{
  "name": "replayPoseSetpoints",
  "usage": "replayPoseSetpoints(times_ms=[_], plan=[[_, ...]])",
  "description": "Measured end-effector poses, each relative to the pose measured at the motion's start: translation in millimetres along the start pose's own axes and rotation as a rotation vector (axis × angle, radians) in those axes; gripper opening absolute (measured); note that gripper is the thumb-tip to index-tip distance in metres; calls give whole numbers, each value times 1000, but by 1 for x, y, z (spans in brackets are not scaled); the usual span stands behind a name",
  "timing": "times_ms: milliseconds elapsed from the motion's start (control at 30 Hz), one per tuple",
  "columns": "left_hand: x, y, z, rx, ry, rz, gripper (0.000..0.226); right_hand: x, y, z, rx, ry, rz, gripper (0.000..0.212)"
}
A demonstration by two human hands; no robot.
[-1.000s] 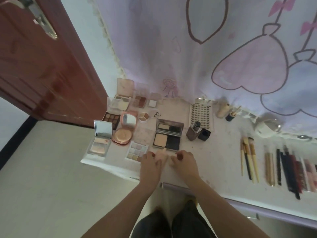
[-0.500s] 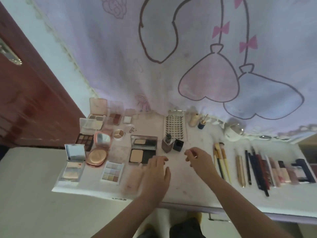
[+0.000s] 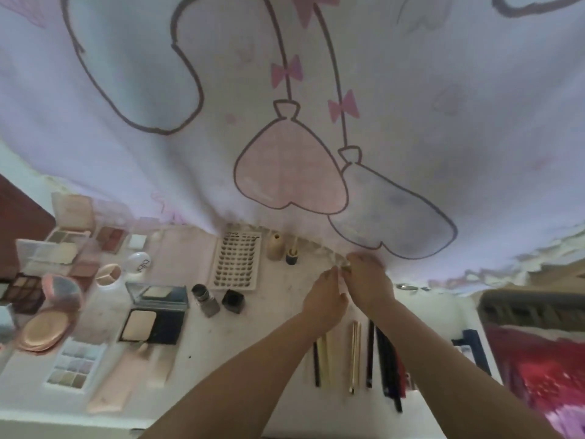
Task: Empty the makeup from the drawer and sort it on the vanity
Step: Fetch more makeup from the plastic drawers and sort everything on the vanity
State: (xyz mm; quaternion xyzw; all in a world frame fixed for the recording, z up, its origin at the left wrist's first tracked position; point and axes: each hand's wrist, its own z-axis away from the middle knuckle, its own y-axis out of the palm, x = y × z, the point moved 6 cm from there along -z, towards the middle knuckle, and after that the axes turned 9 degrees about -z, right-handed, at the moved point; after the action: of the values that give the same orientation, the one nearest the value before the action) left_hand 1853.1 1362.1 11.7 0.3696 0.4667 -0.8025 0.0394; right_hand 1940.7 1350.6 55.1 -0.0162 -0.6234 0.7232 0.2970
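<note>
Sorted makeup lies on the white vanity (image 3: 278,315). Palettes and compacts fill the left side, among them a black powder compact (image 3: 152,324), a pastel eyeshadow palette (image 3: 74,365) and a pink tube (image 3: 117,381). A lash tray (image 3: 237,264) and a foundation bottle (image 3: 205,299) sit mid-table. Brushes and pencils (image 3: 354,353) lie in a row under my forearms. My left hand (image 3: 323,296) and my right hand (image 3: 370,280) meet at the back edge by the curtain. Together they pinch a small blurred item (image 3: 345,265) that I cannot identify.
A printed curtain (image 3: 285,122) hangs along the vanity's back edge. A beige bottle (image 3: 275,247), a small dark bottle (image 3: 292,256) and a black cap (image 3: 233,301) stand near the lash tray. Red fabric (image 3: 538,369) and a dark rack (image 3: 531,308) lie to the right.
Both hands left the pink tube at the front edge and reached to the back right by the curtain, where they now pinch a small item. The view swung right.
</note>
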Motion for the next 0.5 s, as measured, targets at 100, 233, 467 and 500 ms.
replayPoseSetpoints(times_ms=[100, 233, 467, 500], plan=[[3, 13, -11, 13, -44, 75, 67, 2, -1, -9, 0, -18, 16, 21], [5, 2, -5, -168, -24, 130, 73, 8, -20, -7, -27, -52, -222, 25], [8, -43, 30, -304, 89, 31, 60, 27, -45, 20, 60, 17, -557, 39], [11, -46, 38, -266, 81, 54, 56, 32, -44, 25, 85, 16, -514, 38]])
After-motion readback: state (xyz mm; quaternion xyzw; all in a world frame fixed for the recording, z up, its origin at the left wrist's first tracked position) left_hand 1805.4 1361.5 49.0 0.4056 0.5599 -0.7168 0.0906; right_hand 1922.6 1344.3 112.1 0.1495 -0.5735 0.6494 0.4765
